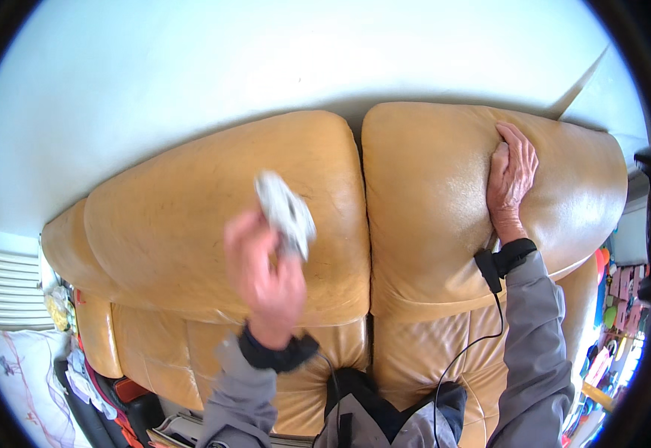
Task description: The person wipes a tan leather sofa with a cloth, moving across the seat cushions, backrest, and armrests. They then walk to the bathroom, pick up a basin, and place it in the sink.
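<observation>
My left hand (261, 274), blurred by motion, grips a crumpled whitish-grey cloth (287, 215). It is in front of the left backrest cushion (191, 224) of a tan leather sofa; whether the cloth touches the leather cannot be told. My right hand (513, 171) rests on the right backrest cushion (426, 207), thumb apart from the fingers, with nothing visible in it. Dark scuffs mark the left cushion, while the right one has a shiny patch beside my right hand. Black bands with cables circle both wrists.
A white wall (325, 50) rises behind the sofa. The seat cushions (157, 347) lie below the backrests, near my legs. On the left are a white radiator (6, 288), a patterned white fabric (23, 386) and a black bag (141, 406). Colourful items (625, 297) crowd the far right.
</observation>
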Tool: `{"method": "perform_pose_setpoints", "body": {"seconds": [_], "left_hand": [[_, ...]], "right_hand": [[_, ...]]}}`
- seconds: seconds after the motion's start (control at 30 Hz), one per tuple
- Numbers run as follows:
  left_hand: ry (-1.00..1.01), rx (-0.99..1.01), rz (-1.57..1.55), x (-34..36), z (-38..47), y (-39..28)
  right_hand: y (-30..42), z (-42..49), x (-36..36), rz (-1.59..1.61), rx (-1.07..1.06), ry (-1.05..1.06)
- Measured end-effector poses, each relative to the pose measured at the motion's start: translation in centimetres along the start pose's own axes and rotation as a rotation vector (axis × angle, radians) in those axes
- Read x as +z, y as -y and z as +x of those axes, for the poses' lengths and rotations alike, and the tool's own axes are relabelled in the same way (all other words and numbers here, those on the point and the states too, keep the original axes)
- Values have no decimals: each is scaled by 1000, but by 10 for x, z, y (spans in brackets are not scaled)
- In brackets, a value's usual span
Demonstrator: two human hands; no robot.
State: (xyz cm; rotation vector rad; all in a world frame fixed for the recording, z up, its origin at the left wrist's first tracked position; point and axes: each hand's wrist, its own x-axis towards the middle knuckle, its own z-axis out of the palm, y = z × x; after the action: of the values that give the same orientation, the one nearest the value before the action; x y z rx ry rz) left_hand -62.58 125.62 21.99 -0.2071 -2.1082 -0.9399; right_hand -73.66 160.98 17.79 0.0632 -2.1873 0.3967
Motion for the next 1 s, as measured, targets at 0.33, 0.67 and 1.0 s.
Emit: {"method": "perform_pose_setpoints", "body": {"seconds": [0.33, 0.67, 1.0], "left_hand": [[767, 493, 156, 33, -35, -18], [703, 403, 374, 91, 88, 3], [254, 400, 335, 3, 73, 4]], "right_hand": [[4, -1, -2, 6, 1, 0], [4, 0, -4, 33, 23, -7], [5, 1, -5, 55, 26, -9]]}}
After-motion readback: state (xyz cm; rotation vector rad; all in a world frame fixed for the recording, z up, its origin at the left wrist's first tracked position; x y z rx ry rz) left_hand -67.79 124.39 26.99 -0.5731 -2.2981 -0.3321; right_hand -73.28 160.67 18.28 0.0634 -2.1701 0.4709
